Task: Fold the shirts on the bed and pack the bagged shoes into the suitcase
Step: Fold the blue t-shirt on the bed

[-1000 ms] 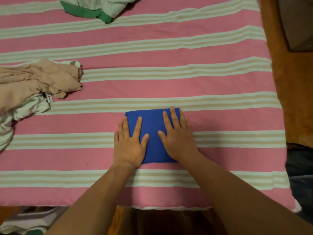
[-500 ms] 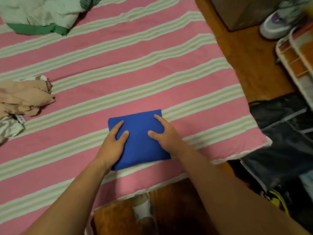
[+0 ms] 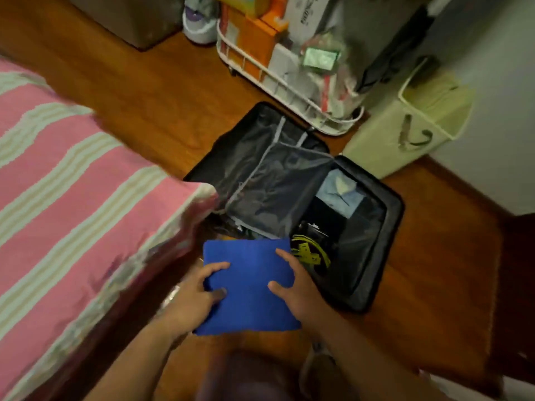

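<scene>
Folded blue shirt [image 3: 249,282] now off the bed [image 3: 66,198] (both hands gripping).

I log: shirt [image 3: 254,282], matt blue cloth; bed [image 3: 58,198] cover, striped woven cloth; floor [image 3: 162,91], glossy wood; suitcase [image 3: 385,227], matt black shell, sheeny grey lining; rack [image 3: 260,70], white wire.

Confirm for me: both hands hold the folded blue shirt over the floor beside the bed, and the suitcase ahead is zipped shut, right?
Not quite. The suitcase lies open on the floor, with clothes visible inside, as the head view shows. The rest stands: the left hand and right hand hold the folded blue shirt over the floor beside the bed.
</scene>
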`<state>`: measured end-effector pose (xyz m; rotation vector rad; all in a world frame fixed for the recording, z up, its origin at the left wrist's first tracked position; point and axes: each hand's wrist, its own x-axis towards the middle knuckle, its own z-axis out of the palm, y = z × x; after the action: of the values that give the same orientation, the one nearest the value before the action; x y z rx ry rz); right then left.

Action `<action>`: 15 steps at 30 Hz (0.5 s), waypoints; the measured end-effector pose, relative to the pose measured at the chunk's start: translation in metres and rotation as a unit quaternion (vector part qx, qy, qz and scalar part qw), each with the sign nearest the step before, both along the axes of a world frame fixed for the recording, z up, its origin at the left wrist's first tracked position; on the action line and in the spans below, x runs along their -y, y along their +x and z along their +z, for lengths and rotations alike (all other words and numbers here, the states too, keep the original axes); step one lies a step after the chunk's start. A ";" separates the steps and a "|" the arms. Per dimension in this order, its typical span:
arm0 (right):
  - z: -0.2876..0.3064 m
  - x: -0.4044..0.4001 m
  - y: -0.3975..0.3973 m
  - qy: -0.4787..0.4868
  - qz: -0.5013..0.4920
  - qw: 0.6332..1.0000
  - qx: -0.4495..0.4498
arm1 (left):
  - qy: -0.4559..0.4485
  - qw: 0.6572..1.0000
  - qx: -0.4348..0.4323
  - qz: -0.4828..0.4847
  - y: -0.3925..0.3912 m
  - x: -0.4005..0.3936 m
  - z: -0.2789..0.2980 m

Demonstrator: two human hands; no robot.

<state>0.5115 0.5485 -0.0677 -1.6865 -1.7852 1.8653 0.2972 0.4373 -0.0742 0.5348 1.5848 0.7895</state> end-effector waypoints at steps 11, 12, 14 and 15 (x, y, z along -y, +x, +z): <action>-0.245 -0.169 0.301 -0.076 -0.227 0.968 0.069 | -0.072 0.988 -0.029 -0.133 0.304 -0.261 -0.238; -0.261 -0.186 0.311 -0.078 -0.239 0.965 0.071 | -0.063 0.987 -0.041 -0.146 0.317 -0.282 -0.254; -0.290 -0.227 0.322 -0.063 -0.249 0.964 0.063 | -0.036 0.985 -0.071 -0.154 0.331 -0.329 -0.285; -0.304 -0.249 0.323 -0.044 -0.250 0.966 0.057 | -0.023 0.985 -0.084 -0.149 0.334 -0.353 -0.298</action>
<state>0.8344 0.7972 -0.3715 -2.0658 -1.1597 1.6662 0.6315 0.7899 -0.3726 0.8012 1.6237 0.4904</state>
